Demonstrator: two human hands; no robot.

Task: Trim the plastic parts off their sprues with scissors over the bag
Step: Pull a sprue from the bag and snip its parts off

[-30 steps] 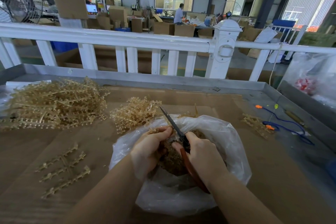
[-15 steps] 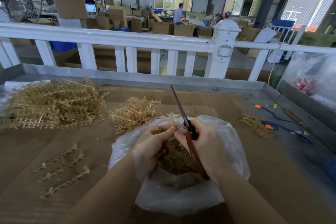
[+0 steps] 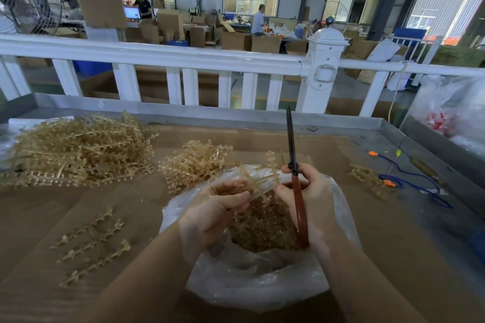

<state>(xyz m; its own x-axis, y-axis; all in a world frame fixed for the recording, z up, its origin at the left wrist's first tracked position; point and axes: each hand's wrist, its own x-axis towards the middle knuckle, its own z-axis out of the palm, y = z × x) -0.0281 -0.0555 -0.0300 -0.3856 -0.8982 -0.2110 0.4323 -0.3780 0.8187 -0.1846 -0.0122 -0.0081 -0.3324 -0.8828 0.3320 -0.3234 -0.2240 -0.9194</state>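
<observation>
Two hands met over the open clear plastic bag [image 3: 262, 288], which sat on the cardboard-covered table [image 3: 39, 217] at about six o'clock in the head view. Your left hand [image 3: 210, 215] pinched a tan sprue [image 3: 258, 181] between thumb and fingers, holding it above the bag's mouth with one toothed branch standing up toward twelve o'clock. Your right hand [image 3: 312, 199] was curled round the red-brown handles of the scissors [image 3: 295, 181], the dark blades pressed together and pointing nearly straight up toward twelve o'clock, just beside the sprue's upright branch; whether blade and sprue touched, you could not tell from this view. Inside the bag lay a heap of small tan trimmed parts [image 3: 262, 225], directly beneath both hands.

At ten o'clock a large pile of sprues [image 3: 78, 149] rested on the table, with a smaller pile [image 3: 196, 165] at eleven o'clock, close to the bag's far rim. At eight o'clock a single flat sprue [image 3: 91, 244] lay apart from the bag. At two o'clock a few more tan pieces [image 3: 367, 178] lay beside a blue cord [image 3: 420, 186] with orange ends. Beyond the table's metal edge ran a white railing [image 3: 183, 57].
</observation>
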